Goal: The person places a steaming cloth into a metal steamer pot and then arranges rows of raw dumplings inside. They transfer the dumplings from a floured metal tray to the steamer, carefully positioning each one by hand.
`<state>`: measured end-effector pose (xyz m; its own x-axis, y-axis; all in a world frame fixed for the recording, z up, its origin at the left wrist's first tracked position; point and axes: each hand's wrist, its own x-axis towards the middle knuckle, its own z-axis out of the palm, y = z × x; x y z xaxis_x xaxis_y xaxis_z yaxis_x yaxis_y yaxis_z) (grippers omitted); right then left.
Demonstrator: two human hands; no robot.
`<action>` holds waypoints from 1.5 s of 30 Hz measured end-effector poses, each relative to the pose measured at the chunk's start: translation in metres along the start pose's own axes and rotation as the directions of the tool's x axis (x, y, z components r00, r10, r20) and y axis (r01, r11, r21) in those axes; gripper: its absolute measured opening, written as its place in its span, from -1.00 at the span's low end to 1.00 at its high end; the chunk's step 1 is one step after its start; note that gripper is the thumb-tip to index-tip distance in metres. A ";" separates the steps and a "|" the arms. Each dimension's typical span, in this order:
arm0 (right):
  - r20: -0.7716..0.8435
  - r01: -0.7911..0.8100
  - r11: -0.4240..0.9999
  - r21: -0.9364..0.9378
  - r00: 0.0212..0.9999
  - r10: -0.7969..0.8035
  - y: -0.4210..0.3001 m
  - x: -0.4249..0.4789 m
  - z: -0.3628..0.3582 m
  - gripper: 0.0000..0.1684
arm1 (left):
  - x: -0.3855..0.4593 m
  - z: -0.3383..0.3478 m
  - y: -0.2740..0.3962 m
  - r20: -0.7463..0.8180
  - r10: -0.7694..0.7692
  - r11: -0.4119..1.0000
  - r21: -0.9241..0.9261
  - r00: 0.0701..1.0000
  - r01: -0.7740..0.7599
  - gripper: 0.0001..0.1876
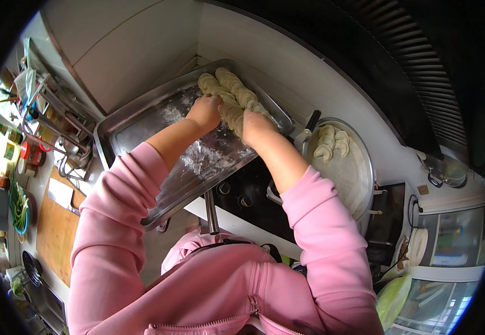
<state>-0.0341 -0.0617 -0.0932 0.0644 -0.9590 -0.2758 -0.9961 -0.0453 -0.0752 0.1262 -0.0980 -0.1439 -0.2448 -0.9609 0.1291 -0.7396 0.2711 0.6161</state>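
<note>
Two rows of overlapping dumplings (236, 88) lie along the right side of a large rectangular metal tray (119, 125), whose bare part is dusted with flour (202, 159). My left hand (205, 111) touches the left side of the nearer row, its fingers bent against the dumplings. At the near end of the rows is my right hand (258, 127), slightly blurred, against the dumplings; its fingertips are hidden, so its grip cannot be told. To the right, a round metal pan (351, 180) holds a small group of dumplings (330, 142) near its far edge.
Beneath the tray's near right edge is a black cooktop (251, 184) with knobs; a metal handle (211, 211) sticks out toward me. At left stand a wooden cutting board (54, 226), a knife rack and jars (31, 154). A black range hood (376, 63) overhangs the right side.
</note>
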 end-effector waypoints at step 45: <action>-0.022 -0.078 0.969 0.233 0.996 0.086 0.189 -0.124 -0.053 -0.70 | -0.006 0.035 0.074 0.213 0.216 0.868 0.405 0.953 -0.287 -0.73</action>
<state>-0.2333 0.0340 -0.0218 -0.0226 -0.9654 -0.2597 -0.9567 0.0963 -0.2748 0.0507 -0.0701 -0.1264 -0.5264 -0.8455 0.0903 -0.8258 0.5336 0.1826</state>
